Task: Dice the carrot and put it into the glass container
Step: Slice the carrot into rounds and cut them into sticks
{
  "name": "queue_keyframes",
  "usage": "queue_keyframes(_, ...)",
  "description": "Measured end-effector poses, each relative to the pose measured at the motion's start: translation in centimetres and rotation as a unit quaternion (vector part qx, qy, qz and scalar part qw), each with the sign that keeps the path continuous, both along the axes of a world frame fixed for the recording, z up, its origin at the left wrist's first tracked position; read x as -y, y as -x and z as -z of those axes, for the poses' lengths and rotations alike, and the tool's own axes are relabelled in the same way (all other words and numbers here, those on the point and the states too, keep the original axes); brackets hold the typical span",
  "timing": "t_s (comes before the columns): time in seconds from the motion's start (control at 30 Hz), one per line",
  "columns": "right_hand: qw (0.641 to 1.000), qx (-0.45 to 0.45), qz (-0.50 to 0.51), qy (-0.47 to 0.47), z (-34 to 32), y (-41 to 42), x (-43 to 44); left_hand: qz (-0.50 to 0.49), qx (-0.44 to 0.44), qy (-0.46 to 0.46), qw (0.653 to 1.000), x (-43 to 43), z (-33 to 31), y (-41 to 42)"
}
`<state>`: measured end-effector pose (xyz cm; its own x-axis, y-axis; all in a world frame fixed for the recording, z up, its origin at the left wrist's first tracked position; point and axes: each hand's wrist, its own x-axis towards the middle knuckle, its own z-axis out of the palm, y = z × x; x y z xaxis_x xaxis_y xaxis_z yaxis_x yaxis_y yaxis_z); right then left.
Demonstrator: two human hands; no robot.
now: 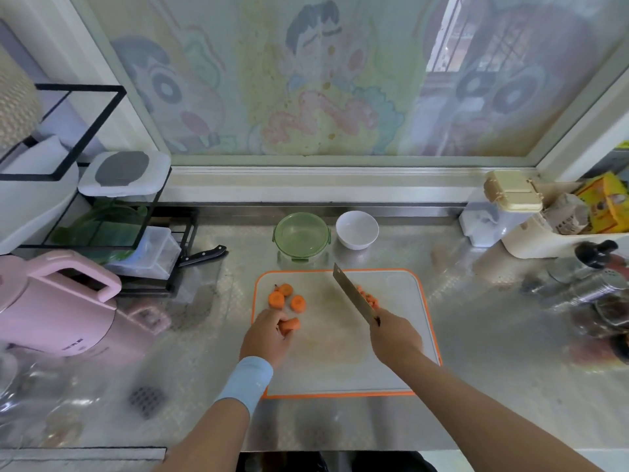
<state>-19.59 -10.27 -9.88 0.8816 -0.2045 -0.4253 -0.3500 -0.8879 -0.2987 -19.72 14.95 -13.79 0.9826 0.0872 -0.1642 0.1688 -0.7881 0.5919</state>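
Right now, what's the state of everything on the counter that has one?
Left hand, holds carrot piece.
Right hand, grips knife, blade tilted.
Carrot chunks, three, loose on cutting board.
Diced carrot, piled behind blade.
Glass container, no carrot inside.
White bowl, empty.

A home kitchen, shiny metal worktop point(476, 335), orange-edged chopping board point(340, 356) on it, pink kettle point(58, 311) well left of the board, white bowl point(357, 229) and green glass container point(302, 236) just behind the board, black rack point(154, 212) of boxes behind-left, cartoon window point(323, 80) farther behind
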Motion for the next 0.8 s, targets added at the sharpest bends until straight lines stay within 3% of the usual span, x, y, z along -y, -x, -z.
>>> queue_keyframes(0.13, 0.999, -0.002, -0.041, -0.021, -0.5, 0.4, -1.2, 0.066, -0.012, 0.021, 0.998, 2.1, -0.6, -0.5)
queue_keyframes(0.43, 0.997, -0.013, -0.056, -0.053, 0.2, 0.0, 0.2, 0.085, -0.051, 0.001, 0.995, 7.1, -0.5, -2.5)
queue_keyframes(0.8, 0.991, -0.031, -0.098, -0.087, 1.2, -1.6, 2.1, 0.039, -0.065, 0.057, 0.995, 7.2, 0.7, -1.7)
